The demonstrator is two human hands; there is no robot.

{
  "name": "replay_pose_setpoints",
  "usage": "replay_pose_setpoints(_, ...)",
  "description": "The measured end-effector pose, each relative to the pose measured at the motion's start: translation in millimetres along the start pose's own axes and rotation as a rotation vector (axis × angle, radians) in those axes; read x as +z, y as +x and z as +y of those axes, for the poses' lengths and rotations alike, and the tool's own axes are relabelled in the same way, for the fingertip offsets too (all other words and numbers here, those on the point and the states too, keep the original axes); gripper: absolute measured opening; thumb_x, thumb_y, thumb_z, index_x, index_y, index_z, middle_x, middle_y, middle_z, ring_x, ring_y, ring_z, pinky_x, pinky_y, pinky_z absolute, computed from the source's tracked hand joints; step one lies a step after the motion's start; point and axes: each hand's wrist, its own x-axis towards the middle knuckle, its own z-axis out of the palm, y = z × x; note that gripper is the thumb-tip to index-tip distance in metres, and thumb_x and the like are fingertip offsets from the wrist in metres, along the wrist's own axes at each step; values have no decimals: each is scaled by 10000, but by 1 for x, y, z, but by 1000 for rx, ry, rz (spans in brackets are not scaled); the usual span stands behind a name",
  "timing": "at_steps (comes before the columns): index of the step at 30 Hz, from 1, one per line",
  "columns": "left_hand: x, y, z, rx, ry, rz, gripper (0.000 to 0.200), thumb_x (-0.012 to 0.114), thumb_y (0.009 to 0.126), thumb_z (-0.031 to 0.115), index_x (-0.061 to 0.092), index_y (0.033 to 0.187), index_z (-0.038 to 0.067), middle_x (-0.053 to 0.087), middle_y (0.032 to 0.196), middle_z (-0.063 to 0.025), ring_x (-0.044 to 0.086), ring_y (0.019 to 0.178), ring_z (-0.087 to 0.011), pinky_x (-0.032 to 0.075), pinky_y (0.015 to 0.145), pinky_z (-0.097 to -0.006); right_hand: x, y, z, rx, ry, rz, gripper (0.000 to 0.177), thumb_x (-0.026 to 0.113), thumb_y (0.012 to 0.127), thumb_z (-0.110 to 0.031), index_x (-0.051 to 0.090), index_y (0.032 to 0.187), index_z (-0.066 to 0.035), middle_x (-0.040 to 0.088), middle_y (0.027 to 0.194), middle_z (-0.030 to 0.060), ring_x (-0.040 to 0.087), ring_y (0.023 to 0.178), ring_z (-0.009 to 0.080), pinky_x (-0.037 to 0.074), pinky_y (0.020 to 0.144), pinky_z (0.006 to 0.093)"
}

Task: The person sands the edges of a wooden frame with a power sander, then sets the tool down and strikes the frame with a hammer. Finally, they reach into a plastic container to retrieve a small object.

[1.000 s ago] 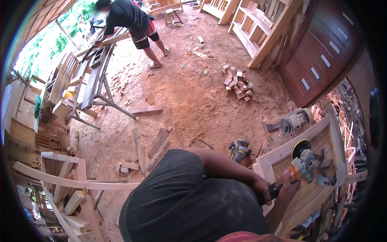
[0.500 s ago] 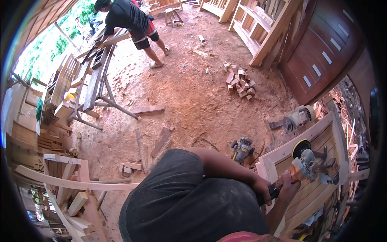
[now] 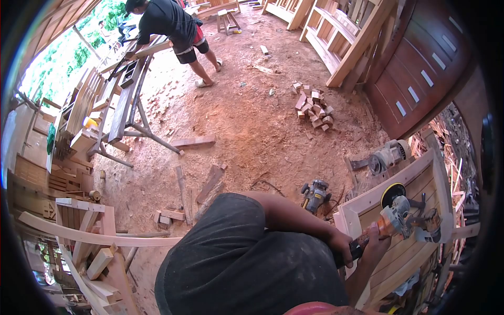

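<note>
An angle grinder [image 3: 389,219] with an orange and grey body and a round yellow-edged disc [image 3: 392,195] is held above a slatted wooden piece [image 3: 407,257] at the lower right. My left hand [image 3: 342,249] is wrapped round its black rear end. My right hand [image 3: 376,243] grips the body nearer the disc. The disc faces away from me, and its contact with the wood cannot be made out. Beside the grinder's head, another power tool [image 3: 429,227] rests on the wooden piece.
A router-like tool [image 3: 316,195] and a motor [image 3: 388,156] lie on the ground ahead. Beyond is a pile of wood blocks [image 3: 315,107]. A co-worker [image 3: 170,29] bends over a workbench [image 3: 126,107]. Wooden frames [image 3: 97,239] stand at left, a dark door [image 3: 420,68] at right.
The view has shifted very slightly. My hands and the grinder hold nearly the same position, and the co-worker stays bent over the bench.
</note>
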Motion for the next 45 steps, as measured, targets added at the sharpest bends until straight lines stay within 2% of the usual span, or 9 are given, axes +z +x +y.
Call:
replay_pose_setpoints(10, -3, 2, -2, 7, 8, -5, 424, 891, 768, 156, 647, 1082, 8, 684, 902, -91, 689, 808, -208, 576, 720, -355, 3, -2, -2, -3, 4, 21, 485, 759, 913, -215, 548, 1239, 76, 656, 973, 138, 674, 786, 208, 574, 692, 338)
replay_pose_setpoints(15, -4, 3, -2, -16, 92, 47, 493, 912, 746, 176, 637, 1115, -4, 693, 933, -97, 695, 828, -208, 582, 738, -358, 5, -7, -15, 54, 44, 32, 420, 736, 920, -144, 545, 1229, 67, 656, 964, 131, 663, 772, 192, 569, 680, 328)
replay_pose_setpoints(19, -3, 4, -2, -7, 134, 61, 496, 933, 727, 201, 651, 1073, -15, 697, 920, -90, 695, 829, -203, 582, 729, -352, 3, -6, -7, 69, 161, 59, 369, 696, 923, -75, 543, 1232, 55, 651, 916, 116, 647, 725, 174, 559, 648, 311)
replay_pose_setpoints(22, 1, 0, 5, -36, 205, 92, 485, 945, 716, 215, 666, 1038, -18, 702, 909, -86, 696, 825, -202, 583, 728, -348, 1, -5, -5, 54, 187, 86, 305, 724, 910, -158, 488, 997, 15, 637, 864, 123, 654, 718, 192, 565, 603, 334)
replay_pose_setpoints(24, 5, -2, 8, -50, 205, 99, 476, 952, 710, 225, 677, 1012, -20, 705, 901, -86, 696, 819, -205, 582, 735, -348, -6, -3, 1, 64, 163, 61, 291, 718, 904, -153, 507, 1010, 16, 633, 851, 118, 650, 707, 190, 560, 588, 330)
replay_pose_setpoints(28, 2, 2, 11, -23, 356, -11, 553, 933, 713, 136, 623, 1141, -29, 717, 992, -111, 700, 908, -218, 570, 819, -362, -22, 2, -1, 49, 195, 8, 348, 717, 889, -120, 551, 1152, 36, 626, 871, 108, 645, 748, 182, 562, 623, 319)
replay_pose_setpoints(33, -6, 4, 9, 77, 307, -176, 760, 859, 738, -10, 456, 1383, -2, 712, 1110, -131, 683, 1033, -220, 544, 896, -378, -34, 6, -10, 93, 316, 129, 309, 716, 888, -141, 555, 1096, 22, 619, 869, 103, 640, 733, 198, 562, 619, 328)
replay_pose_setpoints(39, -15, 22, -5, 42, 378, -198, 787, 845, 758, -7, 431, 1427, 18, 694, 1154, -131, 659, 1085, -211, 534, 909, -382, -43, 0, -4, 121, 259, 211, 298, 712, 911, -201, 576, 1087, -2, 611, 838, 68, 630, 712, 177, 544, 617, 303)
replay_pose_setpoints(45, -16, 33, -10, 36, 577, -180, 785, 852, 775, 20, 425, 1435, 23, 676, 1186, -128, 637, 1113, -203, 524, 930, -389, -34, -11, -20, 74, 208, 215, 254, 709, 887, -197, 578, 942, 13, 609, 796, 96, 629, 674, 194, 548, 606, 314)
